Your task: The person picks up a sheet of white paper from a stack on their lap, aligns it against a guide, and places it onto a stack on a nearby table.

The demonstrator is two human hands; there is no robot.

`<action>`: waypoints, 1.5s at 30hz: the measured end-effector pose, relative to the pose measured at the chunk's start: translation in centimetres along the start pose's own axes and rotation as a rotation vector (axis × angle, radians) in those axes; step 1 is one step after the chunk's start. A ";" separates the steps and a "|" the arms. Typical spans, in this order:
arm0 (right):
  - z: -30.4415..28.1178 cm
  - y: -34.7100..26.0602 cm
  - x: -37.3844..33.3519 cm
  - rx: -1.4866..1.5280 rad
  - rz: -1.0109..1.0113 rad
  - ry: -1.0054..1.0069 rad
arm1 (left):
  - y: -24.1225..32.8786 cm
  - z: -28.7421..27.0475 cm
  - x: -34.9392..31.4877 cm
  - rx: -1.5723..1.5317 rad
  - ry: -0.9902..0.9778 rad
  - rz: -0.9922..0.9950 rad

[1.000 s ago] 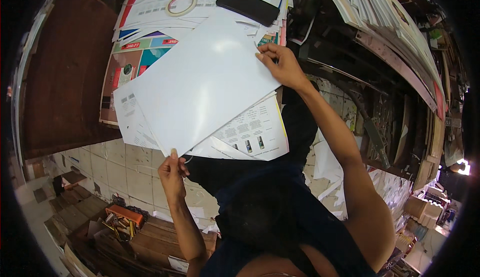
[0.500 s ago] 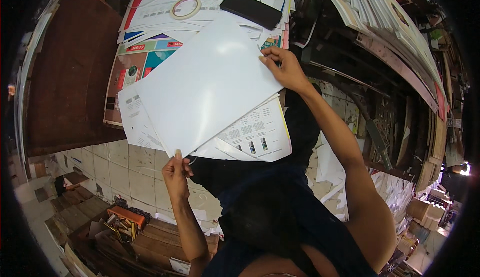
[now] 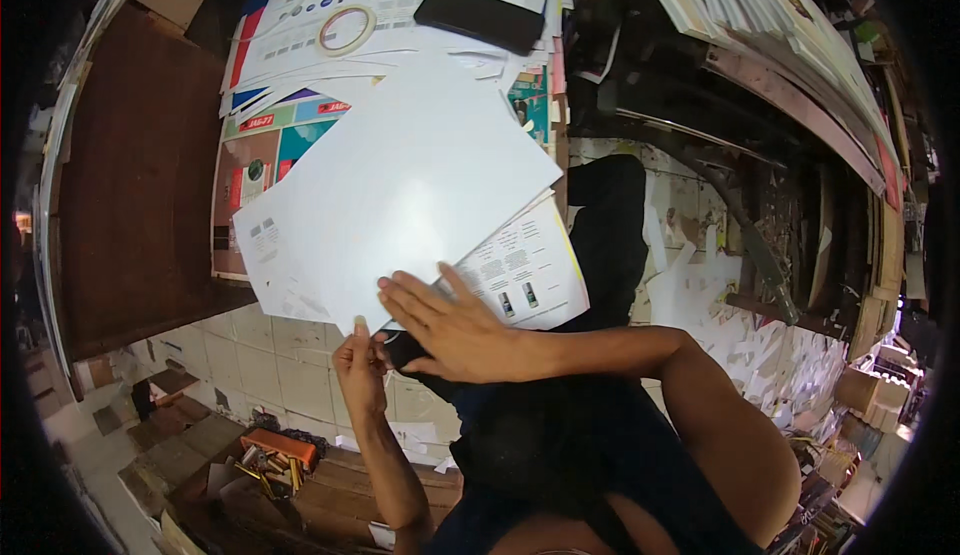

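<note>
A blank glossy white sheet of paper (image 3: 420,155) lies slanted over printed sheets (image 3: 535,265). My left hand (image 3: 362,370) pinches its near corner, thumb on top; a small dark curved thing by those fingers is too unclear to name. My right hand (image 3: 455,333) lies on the sheet's near right edge beside the left hand, its fingers spread and stretched out. Another printed sheet (image 3: 275,275) sticks out under the white one at the left.
A roll of tape (image 3: 347,31) and a black phone (image 3: 480,21) rest on the printed papers farther back. A brown board (image 3: 135,165) stands at left. Stacked sheets (image 3: 770,45) are at far right. An orange box (image 3: 283,445) sits below on the left.
My right hand has left the sheet's far right edge and come down to the near edge, now spread flat. My left hand still pinches the near corner.
</note>
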State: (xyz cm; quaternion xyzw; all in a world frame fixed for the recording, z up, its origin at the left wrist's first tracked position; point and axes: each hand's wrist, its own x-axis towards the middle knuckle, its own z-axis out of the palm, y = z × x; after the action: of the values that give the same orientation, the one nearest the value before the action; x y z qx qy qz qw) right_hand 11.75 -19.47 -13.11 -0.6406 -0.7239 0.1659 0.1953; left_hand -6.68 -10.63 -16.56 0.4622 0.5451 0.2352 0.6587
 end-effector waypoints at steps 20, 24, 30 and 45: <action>-8.2 16.9 0.8 0.234 0.325 0.343 | -2.5 6.8 -7.1 -0.112 -0.616 -0.272; -9.4 14.3 -1.4 0.458 0.502 0.738 | 2.2 5.2 -7.6 0.248 -0.846 0.043; -8.2 11.3 -6.5 0.374 0.583 0.745 | 9.3 0.5 -1.9 0.603 0.164 0.638; -4.6 6.7 -4.2 0.223 0.333 0.304 | 7.6 -0.5 2.0 0.906 0.213 0.437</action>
State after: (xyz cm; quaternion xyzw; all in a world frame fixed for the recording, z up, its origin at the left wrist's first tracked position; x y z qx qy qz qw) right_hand 20.26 -22.86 -12.70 -0.7430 -0.5480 0.1764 0.3413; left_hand -5.14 -5.34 -10.97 0.7779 0.5471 0.1531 0.2686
